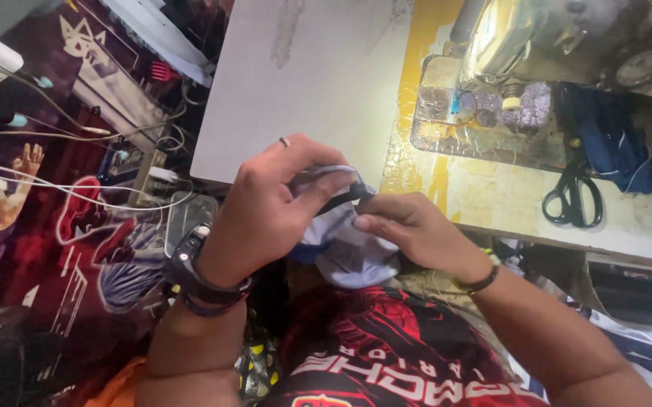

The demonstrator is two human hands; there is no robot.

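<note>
The fingers [318, 188] of the left hand [265, 211] curl closed over the top of a crumpled piece of pale lilac-grey cloth [345, 252], thumb pressed along a dark edge strip. The right hand [416, 230] pinches the same dark edge from the other side, its fingertips closed on it just beside the left thumb. The cloth is bunched between both hands, hanging down below the fingers toward the person's red-and-black printed shirt [386, 339]; its dark edge runs roughly left to right, but the bundle's long axis cannot be told. It is held in front of the near edge of the pale desk [303, 83]. Beyond the cloth, to its right on the desk, lie black-handled scissors [573, 197], with a grey sewing machine [537, 38] farther back.
</note>
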